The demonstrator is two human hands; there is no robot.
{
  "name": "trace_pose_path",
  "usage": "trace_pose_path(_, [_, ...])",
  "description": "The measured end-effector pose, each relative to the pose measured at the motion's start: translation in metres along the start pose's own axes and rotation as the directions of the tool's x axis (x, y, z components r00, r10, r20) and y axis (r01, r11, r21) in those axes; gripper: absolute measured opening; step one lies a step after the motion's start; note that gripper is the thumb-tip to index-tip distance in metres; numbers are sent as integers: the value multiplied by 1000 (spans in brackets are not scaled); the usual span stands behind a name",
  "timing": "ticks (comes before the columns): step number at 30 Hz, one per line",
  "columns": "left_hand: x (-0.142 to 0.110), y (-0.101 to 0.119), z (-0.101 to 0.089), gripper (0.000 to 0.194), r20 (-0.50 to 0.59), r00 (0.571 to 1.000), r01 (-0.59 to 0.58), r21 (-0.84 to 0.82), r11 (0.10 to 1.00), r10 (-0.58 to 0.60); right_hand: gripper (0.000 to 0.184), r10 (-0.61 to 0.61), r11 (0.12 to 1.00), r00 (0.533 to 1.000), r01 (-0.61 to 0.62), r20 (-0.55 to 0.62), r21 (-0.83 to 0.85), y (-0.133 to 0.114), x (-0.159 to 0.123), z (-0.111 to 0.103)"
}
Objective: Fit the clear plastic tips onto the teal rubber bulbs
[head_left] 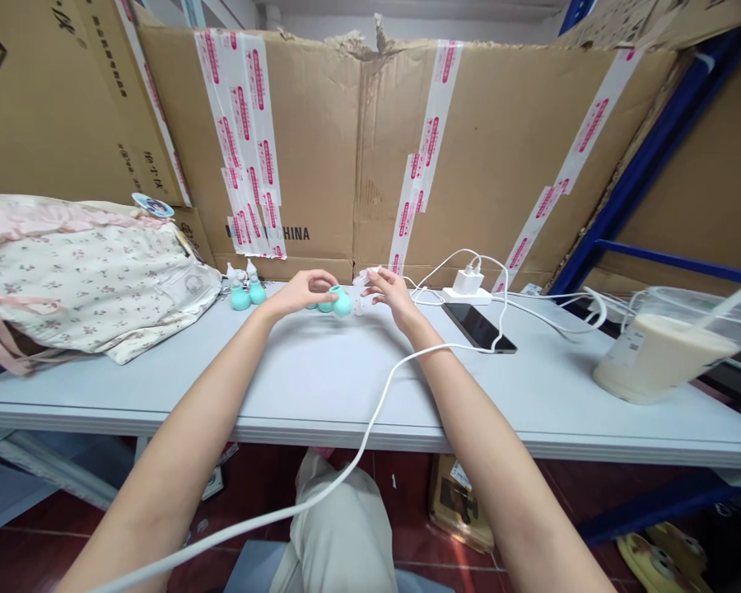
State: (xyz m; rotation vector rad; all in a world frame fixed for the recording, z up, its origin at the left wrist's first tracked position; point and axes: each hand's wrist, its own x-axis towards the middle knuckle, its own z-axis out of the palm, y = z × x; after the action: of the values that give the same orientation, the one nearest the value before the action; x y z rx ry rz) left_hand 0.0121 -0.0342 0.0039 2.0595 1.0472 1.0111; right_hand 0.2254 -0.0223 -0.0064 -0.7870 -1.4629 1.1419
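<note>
Over the middle of the table, my left hand pinches a teal rubber bulb whose open neck tilts up. Just to its right, my right hand has its fingers closed on a clear plastic nozzle. The bulb and the nozzle are apart. More clear pieces show below the right fingers, and teal bulbs lie behind the left hand, partly hidden. Farther left, two teal bulb aspirators with clear tips stand upright near the back of the table.
A floral cloth bag lies at the left. On the right are a phone, a white charger and a pitcher of pale liquid. A white cable crosses the table's front edge. Cardboard stands behind.
</note>
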Motion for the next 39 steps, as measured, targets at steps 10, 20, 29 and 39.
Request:
trace_pose_path(10, [8, -7, 42, 59, -31, 993, 84, -458, 885, -111, 30, -78, 993, 993, 85, -92, 82, 4, 0, 9])
trace_pose_path(20, [6, 5, 43, 51, -290, 957, -30, -38, 999, 18, 42, -87, 996, 995, 86, -53, -5, 1, -2, 9])
trace_pose_path(29, [-1, -1, 44, 41, -159, 978, -84, 295, 952, 136, 41, 41, 956, 995, -12, 93, -293, -5, -10, -10])
trace_pose_path(39, [1, -3, 43, 37, -168, 982, -56, 202, 978, 91, 32, -19, 970, 993, 48, 120, -240, 9, -5, -2])
